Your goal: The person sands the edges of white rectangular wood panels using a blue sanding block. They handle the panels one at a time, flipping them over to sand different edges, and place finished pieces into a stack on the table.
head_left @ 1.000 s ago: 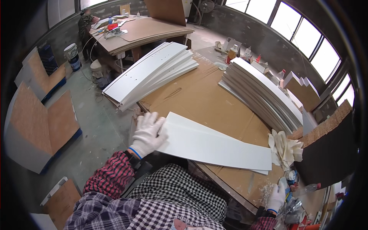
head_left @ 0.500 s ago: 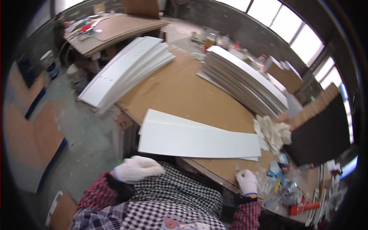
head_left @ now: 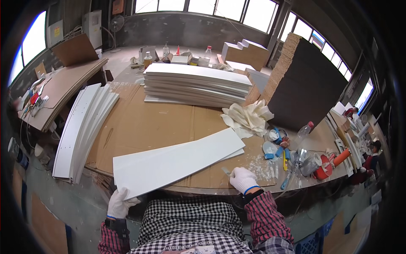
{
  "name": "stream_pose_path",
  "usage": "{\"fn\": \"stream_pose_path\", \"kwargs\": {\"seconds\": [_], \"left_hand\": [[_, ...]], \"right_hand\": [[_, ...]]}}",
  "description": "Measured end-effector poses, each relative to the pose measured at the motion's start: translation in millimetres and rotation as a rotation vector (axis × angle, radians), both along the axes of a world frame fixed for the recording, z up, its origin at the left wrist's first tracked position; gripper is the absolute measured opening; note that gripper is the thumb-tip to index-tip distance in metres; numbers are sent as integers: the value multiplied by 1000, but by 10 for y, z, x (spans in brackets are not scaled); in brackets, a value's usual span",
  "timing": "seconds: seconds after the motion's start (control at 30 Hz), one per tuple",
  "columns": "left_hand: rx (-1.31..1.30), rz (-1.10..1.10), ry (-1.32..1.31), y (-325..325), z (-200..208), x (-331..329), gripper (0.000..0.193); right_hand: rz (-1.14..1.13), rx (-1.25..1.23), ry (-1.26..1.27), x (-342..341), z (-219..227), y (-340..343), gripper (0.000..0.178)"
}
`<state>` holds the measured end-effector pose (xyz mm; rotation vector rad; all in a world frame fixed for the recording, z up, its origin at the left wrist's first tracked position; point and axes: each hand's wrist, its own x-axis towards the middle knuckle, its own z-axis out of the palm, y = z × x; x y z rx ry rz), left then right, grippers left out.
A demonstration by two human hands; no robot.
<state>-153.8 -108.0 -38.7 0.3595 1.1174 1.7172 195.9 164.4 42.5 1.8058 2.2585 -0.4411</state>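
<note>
Two long white boards lie one on the other, slightly fanned, on a cardboard-covered table (head_left: 139, 127). My gloved left hand (head_left: 120, 204) is at the near left corner of the upper white board (head_left: 179, 163), its fingers closed on the edge. Right of the boards, my gloved right hand (head_left: 243, 179) is closed, resting by the table's near edge. From its fingertips sticks a small flat grey blade (head_left: 226, 171), like a scraper; the part inside the fingers is hidden.
White boards are stacked at the back (head_left: 196, 76) and fanned at the left (head_left: 80, 131). A crumpled cloth (head_left: 247, 117) lies near a tall dark panel (head_left: 306, 84). Rightward are a yellow cutter (head_left: 285, 160), a clear bottle (head_left: 304, 132) and a red tool (head_left: 325, 167). White crumbs litter the cardboard.
My left hand has gone from over my lap to the board's near left corner and closed on it. The view has swung to the right. My right hand stays closed near the table edge.
</note>
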Motion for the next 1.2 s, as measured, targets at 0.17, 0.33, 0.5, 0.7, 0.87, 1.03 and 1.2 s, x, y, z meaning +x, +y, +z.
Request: {"fn": "stream_pose_path", "kwargs": {"seconds": [0.17,0.33,0.5,0.7,0.87,1.03,1.2], "left_hand": [[82,188,129,-234,-46,138,48],[-31,395,580,-518,-81,-10,40],[149,264,1197,-493,112,-132,28],[12,380,1717,-518,-552,-383,42],[-155,519,1377,-405,-444,-141,72],[-119,542,654,-453,-577,30,64],[-115,245,42,-611,-392,49,42]], "right_hand": [[-61,-31,88,60,-23,-3,30],[34,-38,-55,14,-52,28,29],[-22,105,-54,-48,-63,-37,32],[-25,-48,-95,-109,60,-2,30],[-51,-43,103,90,-29,-33,42],[-4,132,406,202,127,64,34],[135,467,143,-95,147,718,24]]}}
